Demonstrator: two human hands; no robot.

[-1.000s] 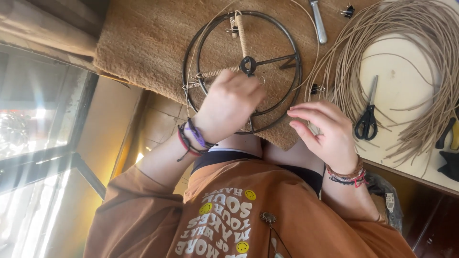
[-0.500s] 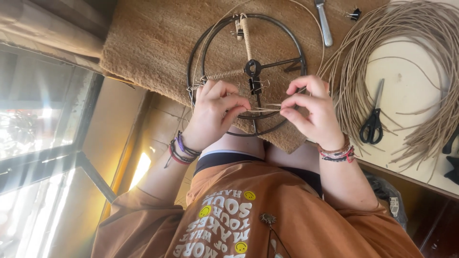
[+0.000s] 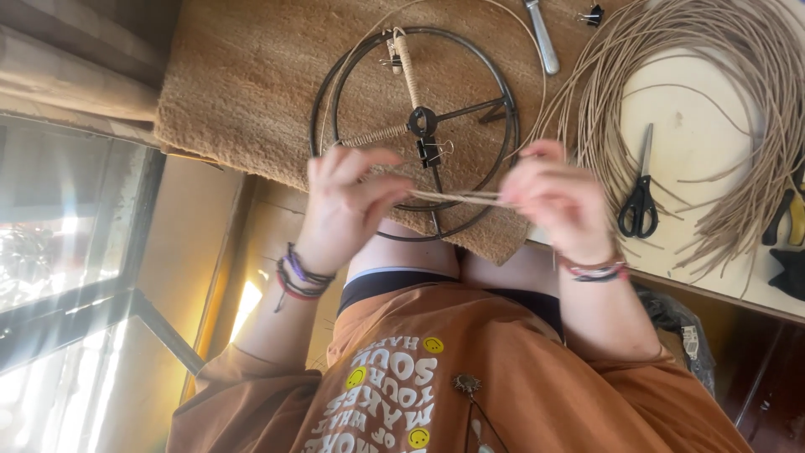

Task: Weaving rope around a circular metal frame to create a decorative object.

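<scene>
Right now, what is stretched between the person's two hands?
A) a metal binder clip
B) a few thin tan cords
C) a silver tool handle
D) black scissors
B: the left hand and the right hand pull thin tan cords taut between them, above the round wire frame; the black scissors lie untouched aside.

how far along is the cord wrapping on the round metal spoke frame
Done: two spokes of the round dark metal frame look wrapped in tan cord. In hand: the left hand and right hand stretch tan cord strands between them. Left: the other spokes and rim show bare metal; a large coil of cord remains.
</scene>
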